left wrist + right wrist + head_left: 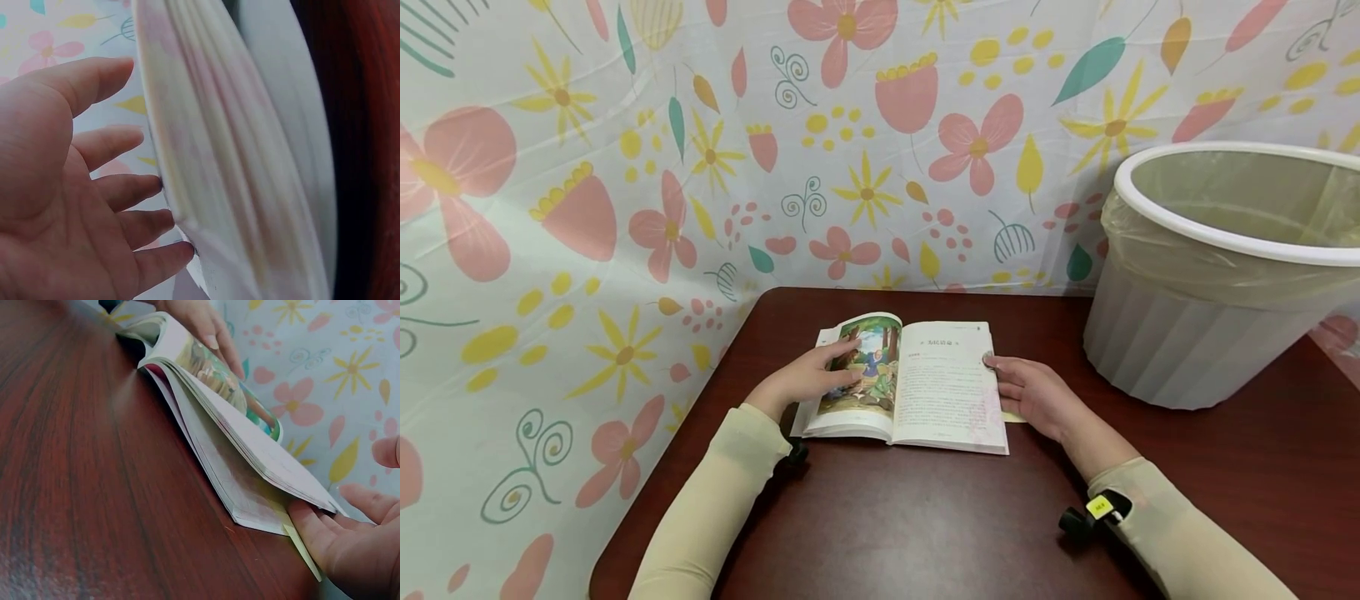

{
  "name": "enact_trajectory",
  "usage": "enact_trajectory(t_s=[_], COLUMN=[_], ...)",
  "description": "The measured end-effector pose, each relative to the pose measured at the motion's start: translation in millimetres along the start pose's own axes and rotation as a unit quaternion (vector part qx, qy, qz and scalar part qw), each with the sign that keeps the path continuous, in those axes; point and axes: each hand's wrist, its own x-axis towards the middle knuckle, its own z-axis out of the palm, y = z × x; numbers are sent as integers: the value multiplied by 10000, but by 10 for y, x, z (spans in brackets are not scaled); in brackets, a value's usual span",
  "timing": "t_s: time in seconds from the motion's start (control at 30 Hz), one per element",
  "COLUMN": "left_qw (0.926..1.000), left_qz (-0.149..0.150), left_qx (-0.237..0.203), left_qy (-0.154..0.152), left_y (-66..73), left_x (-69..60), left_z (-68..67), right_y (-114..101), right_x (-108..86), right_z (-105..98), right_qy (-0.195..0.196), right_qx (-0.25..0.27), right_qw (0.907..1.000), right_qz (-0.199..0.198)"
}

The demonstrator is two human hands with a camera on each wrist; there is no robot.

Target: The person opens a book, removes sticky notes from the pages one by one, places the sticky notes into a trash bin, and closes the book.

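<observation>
An open book (pixel 951 392) lies on the dark table, a coloured picture on its left page and printed text on its right. My left hand (pixel 808 372) rests over the left page with fingers spread; in the left wrist view those fingers (pixel 144 222) touch the book's edge. At the right edge is my right hand (pixel 1037 393). In the right wrist view, some fingers (pixel 312 531) reach beneath the raised upper pages, while the thumb (pixel 387 452) stands apart from the paper. A yellow strip (pixel 303 550) sticks out from between the lower pages.
A grey ribbed bin (pixel 1187 325) with a white rim and a plastic liner stands at the right on the reddish-brown table (pixel 925 517). Behind and to the left hangs a flower-patterned cloth (pixel 700 250). Dark wrist devices (pixel 1078 523) sit at both sleeves.
</observation>
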Motion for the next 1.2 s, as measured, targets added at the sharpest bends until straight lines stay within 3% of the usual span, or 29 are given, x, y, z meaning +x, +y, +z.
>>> enact_trajectory(t_s=[0.3,0.7,0.93,1.2], left_qw=[9994,9986,9985,9984], left_qz=[-275,-463,-483,-527], left_qx=[87,27,154,121], left_qy=[-212,-235,-211,-176], left_y=[-15,-91,-88,-117], left_x=[-45,-62,-84,-90], left_z=[-51,-108,-135,-153], right_y=[-54,-278,-408,-513], right_x=[-66,-150,-157,-77], right_z=[-23,41,170,409], right_qy=[-89,-72,-74,-145], right_qx=[-112,252,265,371], right_qw=[9992,9979,9972,9933], right_qz=[-360,-590,-697,-1084])
